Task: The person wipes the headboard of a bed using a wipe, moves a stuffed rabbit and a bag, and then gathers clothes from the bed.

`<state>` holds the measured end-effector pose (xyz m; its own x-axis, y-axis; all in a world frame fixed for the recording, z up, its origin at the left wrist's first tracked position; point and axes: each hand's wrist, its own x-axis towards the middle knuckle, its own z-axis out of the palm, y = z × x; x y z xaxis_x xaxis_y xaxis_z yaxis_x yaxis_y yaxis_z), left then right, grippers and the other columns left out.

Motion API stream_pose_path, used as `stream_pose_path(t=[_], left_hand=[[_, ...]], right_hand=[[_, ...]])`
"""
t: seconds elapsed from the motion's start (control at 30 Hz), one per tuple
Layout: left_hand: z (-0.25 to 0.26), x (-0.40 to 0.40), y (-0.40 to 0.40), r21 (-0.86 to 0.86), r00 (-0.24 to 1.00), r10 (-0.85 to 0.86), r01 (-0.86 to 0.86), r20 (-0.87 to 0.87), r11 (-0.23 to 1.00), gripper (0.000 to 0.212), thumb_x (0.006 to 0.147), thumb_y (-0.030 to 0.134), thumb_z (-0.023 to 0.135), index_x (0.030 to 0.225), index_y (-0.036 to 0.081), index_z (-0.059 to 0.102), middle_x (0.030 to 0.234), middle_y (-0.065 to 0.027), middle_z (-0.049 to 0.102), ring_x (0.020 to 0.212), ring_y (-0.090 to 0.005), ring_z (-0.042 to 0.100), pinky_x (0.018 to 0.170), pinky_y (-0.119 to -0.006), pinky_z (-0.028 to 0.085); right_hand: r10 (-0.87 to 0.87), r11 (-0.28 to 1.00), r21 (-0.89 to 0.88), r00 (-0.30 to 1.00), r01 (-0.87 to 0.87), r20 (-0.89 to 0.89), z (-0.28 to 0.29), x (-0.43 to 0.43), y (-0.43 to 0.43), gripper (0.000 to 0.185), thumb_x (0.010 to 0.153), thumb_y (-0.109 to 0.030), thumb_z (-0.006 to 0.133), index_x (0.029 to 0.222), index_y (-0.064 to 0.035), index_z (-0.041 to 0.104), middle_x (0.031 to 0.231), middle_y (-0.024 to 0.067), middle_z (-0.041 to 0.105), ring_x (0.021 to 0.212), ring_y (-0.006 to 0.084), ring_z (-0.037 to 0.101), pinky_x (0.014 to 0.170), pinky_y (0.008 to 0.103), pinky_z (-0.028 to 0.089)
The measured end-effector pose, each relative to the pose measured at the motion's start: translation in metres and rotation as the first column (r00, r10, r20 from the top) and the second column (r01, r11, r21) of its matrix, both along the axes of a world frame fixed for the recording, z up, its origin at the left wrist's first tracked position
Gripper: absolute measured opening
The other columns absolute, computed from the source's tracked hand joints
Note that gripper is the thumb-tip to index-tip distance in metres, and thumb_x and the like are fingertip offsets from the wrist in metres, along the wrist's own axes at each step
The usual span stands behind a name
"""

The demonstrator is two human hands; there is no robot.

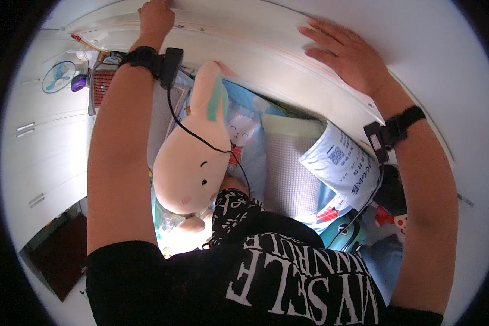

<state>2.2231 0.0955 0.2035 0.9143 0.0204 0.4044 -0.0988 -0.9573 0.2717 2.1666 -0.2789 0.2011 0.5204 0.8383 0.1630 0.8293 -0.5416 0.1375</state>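
Observation:
Both arms reach up to a long pale panel point(236, 45) that runs across the top of the view. My left hand point(157, 18) is at its upper edge with the fingers curled; whether it grips anything there cannot be told. Further right, my right hand point(342, 57) lies against the pale surface, palm down, its fingers apart and nothing held. A black device is strapped to each wrist, with a cable hanging down. Below the hands lies a peach plush rabbit point(193, 163) with a long ear, beside a gray textured pillow point(291, 175).
A white printed bag point(346, 163) rests right of the pillow. Beneath the plush is blue cat-patterned bedding point(248, 134). At left stand white cabinets point(53, 159), a blue fan point(59, 77) and a red checked item point(102, 85). A teal rounded item point(342, 232) lies low right.

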Motion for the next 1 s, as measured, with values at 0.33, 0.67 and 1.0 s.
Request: stream_pose_path(t=[0.33,0.67,1.0], left_hand=[[-0.013,-0.004,-0.031,0.158,0.982,-0.164,0.148,0.091,0.976,0.037,0.076,-0.006,0.035,0.110,-0.004,0.051,0.112,-0.0237,0.050,0.102,-0.0397,0.046,0.089,-0.040,0.039],[-0.038,-0.015,-0.019,0.324,0.996,-0.011,-0.017,0.085,0.946,0.047,0.067,0.004,0.051,0.114,0.008,0.046,0.109,-0.0111,0.054,0.092,-0.0327,0.053,0.085,-0.051,0.035],[-0.011,-0.034,-0.020,0.249,0.993,-0.090,0.068,0.078,0.966,0.056,0.073,0.005,0.045,0.127,0.001,0.032,0.126,-0.0083,0.039,0.108,-0.0261,0.039,0.100,-0.055,0.015]], right_hand=[[0.199,0.974,0.115,0.980,-0.197,-0.009,0.005,0.008,-0.009,0.024,0.085,-0.022,0.041,0.100,-0.0131,0.057,0.134,0.0031,0.034,0.125,0.0237,0.027,0.102,0.0334,0.025],[-0.084,0.994,0.052,0.974,0.096,-0.211,-0.009,0.001,0.011,0.042,0.089,-0.032,0.036,0.127,-0.0144,0.037,0.133,0.0048,0.035,0.122,0.0206,0.032,0.102,0.0319,0.026],[0.007,0.996,-0.089,0.992,0.004,0.123,0.022,-0.006,0.041,0.031,0.080,-0.013,0.048,0.110,-0.0139,0.055,0.124,0.0055,0.044,0.119,0.0247,0.037,0.099,0.0397,0.030]])
